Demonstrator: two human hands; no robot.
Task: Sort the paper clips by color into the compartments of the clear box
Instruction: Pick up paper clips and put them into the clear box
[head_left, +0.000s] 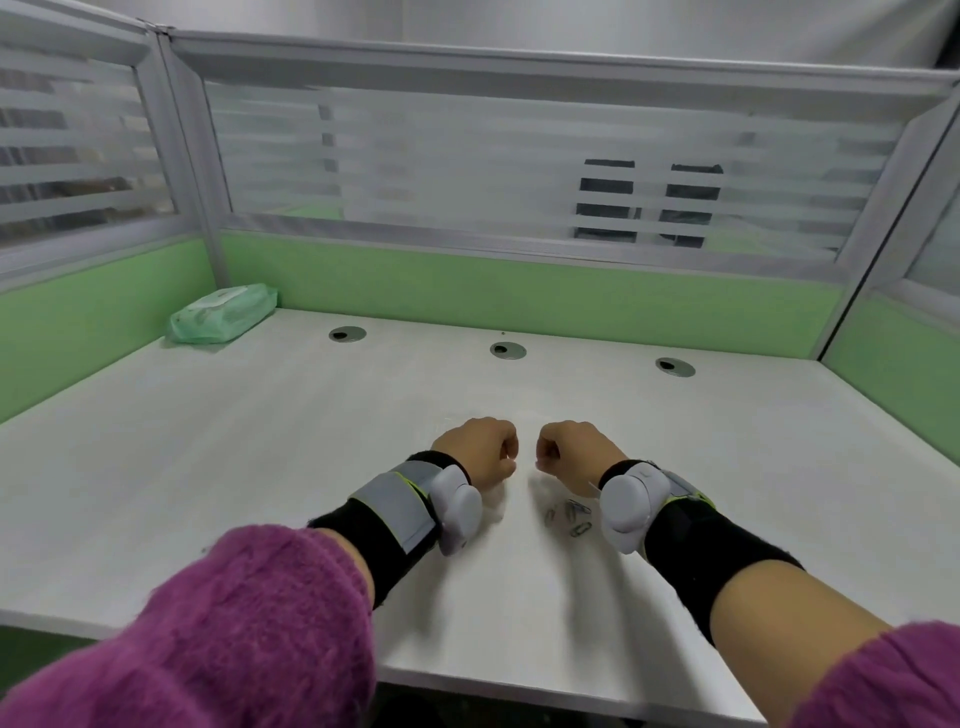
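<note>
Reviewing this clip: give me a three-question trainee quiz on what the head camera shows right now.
1. True or false: the clear box is plainly visible on the desk.
2. The paper clips lie nearest which hand? A) left hand B) right hand
3. Fill in: the green wipes pack sits at the desk's far ____ corner.

Key
1. False; no box can be made out.
2. B, just beside the right wrist.
3. left.

Few paper clips (571, 514), loose, on desk (260, 441)
</note>
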